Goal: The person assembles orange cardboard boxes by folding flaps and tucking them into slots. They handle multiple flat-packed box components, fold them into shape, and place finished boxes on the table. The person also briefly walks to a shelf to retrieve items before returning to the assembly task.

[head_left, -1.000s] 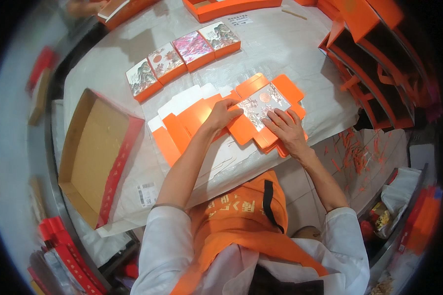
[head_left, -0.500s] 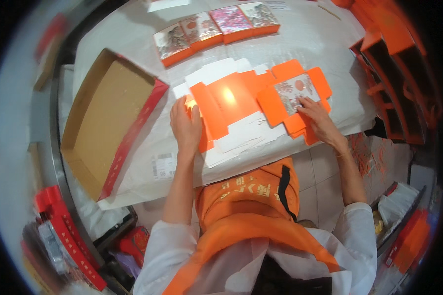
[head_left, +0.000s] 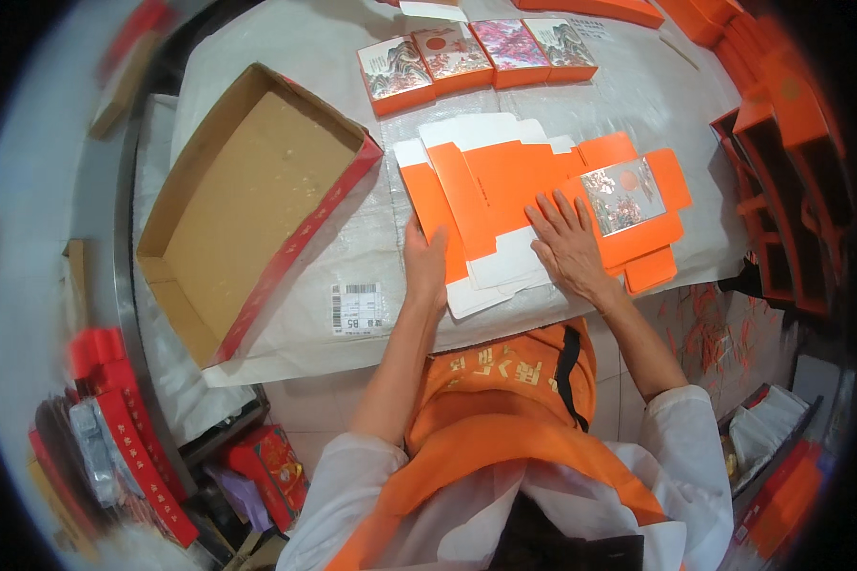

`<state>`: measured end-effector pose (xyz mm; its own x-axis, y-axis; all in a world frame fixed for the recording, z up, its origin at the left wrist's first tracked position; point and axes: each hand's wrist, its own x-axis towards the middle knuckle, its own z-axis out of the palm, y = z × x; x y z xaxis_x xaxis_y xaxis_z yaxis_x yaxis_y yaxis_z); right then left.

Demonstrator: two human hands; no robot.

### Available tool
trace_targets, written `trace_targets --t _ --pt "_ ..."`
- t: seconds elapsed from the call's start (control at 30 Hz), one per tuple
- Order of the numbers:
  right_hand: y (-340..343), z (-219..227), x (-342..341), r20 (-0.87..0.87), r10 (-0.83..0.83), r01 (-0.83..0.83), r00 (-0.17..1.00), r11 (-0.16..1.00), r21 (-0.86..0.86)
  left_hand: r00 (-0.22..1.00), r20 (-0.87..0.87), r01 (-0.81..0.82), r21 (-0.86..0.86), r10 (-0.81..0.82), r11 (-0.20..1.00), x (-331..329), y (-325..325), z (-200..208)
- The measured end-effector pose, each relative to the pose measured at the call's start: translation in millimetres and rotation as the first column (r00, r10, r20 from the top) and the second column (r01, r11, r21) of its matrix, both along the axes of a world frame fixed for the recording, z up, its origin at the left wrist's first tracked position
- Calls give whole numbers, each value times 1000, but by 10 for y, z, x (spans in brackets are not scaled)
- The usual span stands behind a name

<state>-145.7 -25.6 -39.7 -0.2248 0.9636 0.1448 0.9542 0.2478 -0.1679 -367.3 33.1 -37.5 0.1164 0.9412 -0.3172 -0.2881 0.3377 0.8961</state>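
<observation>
Flat orange carton blanks [head_left: 523, 171] lie overlapped at the near edge of the white-covered tabletop [head_left: 652, 114], white parts showing between them. The right hand [head_left: 571, 244] rests palm down with fingers slightly spread, hiding the blanks beneath it beside a silvery picture panel [head_left: 626, 196]. The left hand [head_left: 426, 259] meets their left edge, thumb uppermost; its fingers are mostly hidden, so whether it pinches them I cannot tell. Beyond, an orange tray [head_left: 604, 9] is cut off above; the orange boxes [head_left: 780, 181] at right darken into the rim.
</observation>
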Motion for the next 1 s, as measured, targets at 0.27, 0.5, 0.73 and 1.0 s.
trace_targets --t 0.27,0.5,0.73,1.0 --pt "31 -60 70 -135 -11 8 991 1000 -19 981 -192 14 28 -8 1000 -340 129 155" --pt "47 -81 50 -147 -37 31 988 999 -43 926 -366 -8 222 91 975 -1079 -122 739" --pt "-17 407 -246 -671 -3 20 741 1000 18 1000 -28 -9 168 14 986 -895 -350 820" --pt "-275 596 -696 -867 -497 -222 -42 851 -477 977 99 168 187 -189 968 -411 -646 884"
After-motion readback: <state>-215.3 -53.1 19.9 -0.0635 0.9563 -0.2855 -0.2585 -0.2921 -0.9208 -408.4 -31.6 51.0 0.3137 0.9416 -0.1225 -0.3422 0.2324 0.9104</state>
